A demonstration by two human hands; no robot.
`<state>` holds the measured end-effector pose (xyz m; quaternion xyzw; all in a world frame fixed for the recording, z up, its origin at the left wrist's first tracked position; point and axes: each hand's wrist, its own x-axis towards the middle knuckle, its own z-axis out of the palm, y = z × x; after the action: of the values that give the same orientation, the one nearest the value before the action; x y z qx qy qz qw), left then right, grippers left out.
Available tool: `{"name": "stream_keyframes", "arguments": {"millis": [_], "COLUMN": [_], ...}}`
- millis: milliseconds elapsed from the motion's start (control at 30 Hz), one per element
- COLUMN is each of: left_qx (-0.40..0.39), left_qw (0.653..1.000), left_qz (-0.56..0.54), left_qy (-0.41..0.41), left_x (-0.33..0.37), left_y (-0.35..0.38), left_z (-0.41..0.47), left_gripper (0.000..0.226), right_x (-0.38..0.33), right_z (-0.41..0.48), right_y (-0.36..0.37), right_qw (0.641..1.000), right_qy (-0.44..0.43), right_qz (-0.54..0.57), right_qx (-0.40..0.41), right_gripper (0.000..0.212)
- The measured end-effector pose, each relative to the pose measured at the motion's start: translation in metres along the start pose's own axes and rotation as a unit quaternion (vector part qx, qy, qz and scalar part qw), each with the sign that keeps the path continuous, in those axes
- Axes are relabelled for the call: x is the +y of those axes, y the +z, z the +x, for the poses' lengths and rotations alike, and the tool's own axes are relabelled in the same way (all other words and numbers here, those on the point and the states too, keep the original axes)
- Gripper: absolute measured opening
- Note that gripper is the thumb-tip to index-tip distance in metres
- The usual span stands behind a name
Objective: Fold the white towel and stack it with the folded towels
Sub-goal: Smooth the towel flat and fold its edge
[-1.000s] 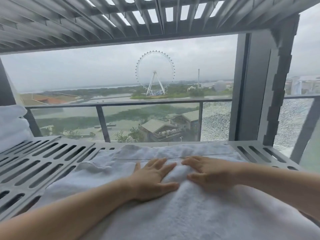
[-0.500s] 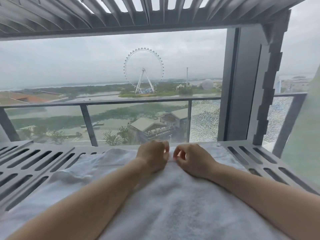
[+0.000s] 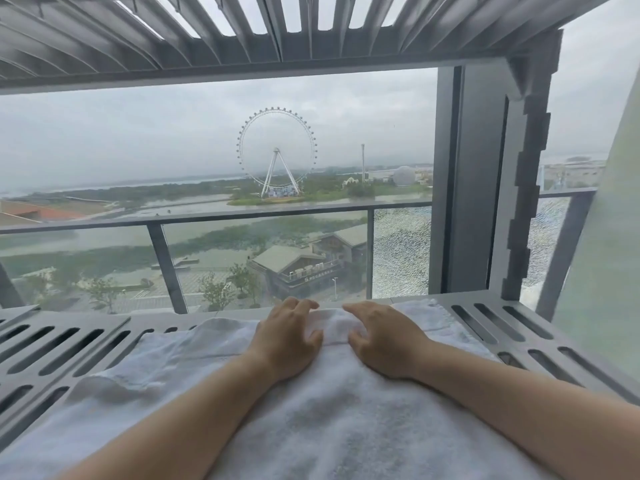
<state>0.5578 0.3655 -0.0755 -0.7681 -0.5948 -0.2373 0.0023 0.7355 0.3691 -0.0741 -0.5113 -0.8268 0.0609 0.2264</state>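
The white towel [image 3: 329, 427] lies spread over a grey slotted shelf [image 3: 69, 348] and runs from the near edge to the far edge. My left hand [image 3: 287, 344] and my right hand [image 3: 384, 341] sit side by side at the towel's far edge. A raised bunch of cloth stands between them, and each hand pinches it between thumb and fingers. A loose flap of towel lies folded over at the left. The stack of folded towels is out of view.
Another slatted grey shelf [image 3: 242, 29] hangs close overhead. A grey upright post [image 3: 485, 185] stands at the back right. Behind the shelf is a window with a railing [image 3: 207, 218]. A pale curtain [image 3: 609, 271] fills the right edge.
My hands went from lying flat mid-towel to its far edge, curled on it, and now gather a ridge of cloth. The view swung right, so the folded stack left the frame.
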Motion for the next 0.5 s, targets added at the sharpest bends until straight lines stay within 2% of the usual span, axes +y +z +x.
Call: {"name": "stream_keyframes", "arguments": {"millis": [167, 300, 500], "left_qx": [0.017, 0.015, 0.021], "left_qw": [0.999, 1.0, 1.0], "left_qz": [0.028, 0.011, 0.006], "left_qy": [-0.001, -0.011, -0.003], "left_x": [0.003, 0.002, 0.005], "left_y": [0.001, 0.0, -0.003], "left_z": [0.0, 0.0, -0.004], "left_gripper": [0.042, 0.035, 0.026], "right_x": [0.0, 0.001, 0.002], "right_z": [0.001, 0.01, 0.004], "right_y": [0.0, -0.003, -0.002], "right_qw": [1.0, 1.0, 0.997], "right_qy": [-0.003, -0.015, -0.009], "right_qz": [0.009, -0.008, -0.003], "right_qx": [0.003, -0.003, 0.083], "right_gripper": [0.054, 0.053, 0.033]}}
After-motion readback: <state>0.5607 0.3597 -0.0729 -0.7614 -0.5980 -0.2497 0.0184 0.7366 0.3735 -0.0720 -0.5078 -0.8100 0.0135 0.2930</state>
